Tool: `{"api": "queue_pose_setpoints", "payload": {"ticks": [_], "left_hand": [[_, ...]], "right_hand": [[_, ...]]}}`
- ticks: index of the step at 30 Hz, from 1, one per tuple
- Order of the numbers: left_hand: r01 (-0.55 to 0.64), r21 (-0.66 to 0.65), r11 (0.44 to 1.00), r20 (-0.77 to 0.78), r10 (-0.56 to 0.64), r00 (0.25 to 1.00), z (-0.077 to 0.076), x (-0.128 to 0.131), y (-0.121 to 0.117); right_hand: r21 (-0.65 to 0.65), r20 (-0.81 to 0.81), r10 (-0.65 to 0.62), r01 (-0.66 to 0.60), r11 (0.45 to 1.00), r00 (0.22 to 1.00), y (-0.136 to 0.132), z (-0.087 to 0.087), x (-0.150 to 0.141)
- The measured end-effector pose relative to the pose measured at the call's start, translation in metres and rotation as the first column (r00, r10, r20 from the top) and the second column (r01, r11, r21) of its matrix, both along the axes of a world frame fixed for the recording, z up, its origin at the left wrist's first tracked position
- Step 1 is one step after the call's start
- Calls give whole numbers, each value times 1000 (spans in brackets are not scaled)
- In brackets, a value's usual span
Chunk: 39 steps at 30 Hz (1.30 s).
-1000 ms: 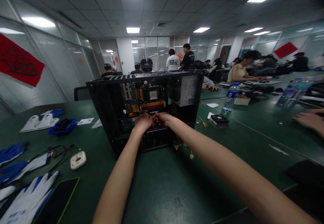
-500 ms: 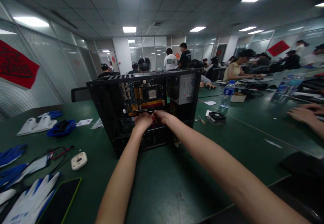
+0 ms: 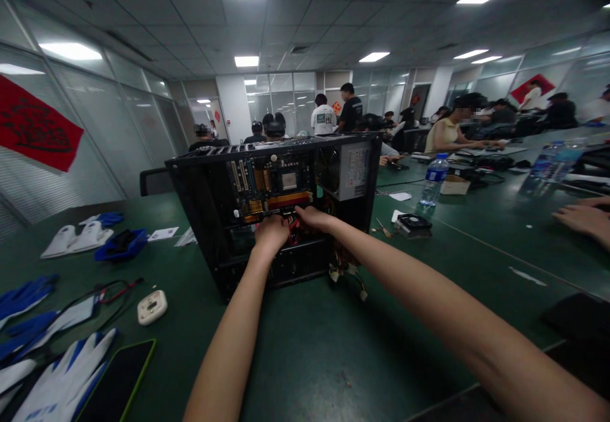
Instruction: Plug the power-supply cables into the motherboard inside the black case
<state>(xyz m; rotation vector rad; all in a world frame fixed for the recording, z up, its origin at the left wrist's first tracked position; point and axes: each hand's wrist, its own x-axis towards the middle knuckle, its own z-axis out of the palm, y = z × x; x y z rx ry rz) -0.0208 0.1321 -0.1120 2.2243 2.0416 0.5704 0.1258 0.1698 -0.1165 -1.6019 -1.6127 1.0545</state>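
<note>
An open black computer case (image 3: pixel 204 199) stands on the green table (image 3: pixel 305 346), its motherboard (image 3: pixel 267 190) and grey power supply (image 3: pixel 352 171) facing me. Both my arms reach into it. My left hand (image 3: pixel 271 231) is closed just below the motherboard, next to red cables (image 3: pixel 293 226). My right hand (image 3: pixel 314 217) is curled beside it, fingers on the same red cables. What each hand grips is partly hidden. A loose bundle of cables with white plugs (image 3: pixel 350 276) hangs out of the case's lower edge.
White and blue gloves (image 3: pixel 57 377), a dark phone (image 3: pixel 117 384), a small white device (image 3: pixel 152 306) with wires lie at left. A fan (image 3: pixel 413 224) and a water bottle (image 3: pixel 431 183) stand at right. Another person's hand (image 3: pixel 581 218) rests at far right. Several people work behind.
My right hand has shifted slightly up and right inside the case, and more of the cable bundle now hangs out below. The view has tilted a little.
</note>
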Motion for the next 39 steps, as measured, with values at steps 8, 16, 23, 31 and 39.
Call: {"api": "queue_pose_setpoints", "payload": {"ticks": [8, 16, 23, 31, 39], "left_hand": [[-3, 175, 985, -137, 28, 990, 3, 13, -11], [124, 70, 990, -110, -116, 987, 0, 10, -2], [171, 99, 980, -121, -159, 980, 5, 13, -3], [216, 99, 971, -139, -202, 970, 7, 12, -3], [239, 101, 966, -125, -226, 966, 8, 11, -5]], "right_hand": [[346, 488, 83, -280, 896, 869, -9, -4, 20], [228, 622, 164, -377, 898, 766, -10, -12, 20], [219, 623, 291, -518, 827, 726, -10, -11, 18], [266, 595, 358, -596, 757, 720, -5, -16, 17], [313, 646, 282, -583, 750, 709, -9, -12, 17]]}}
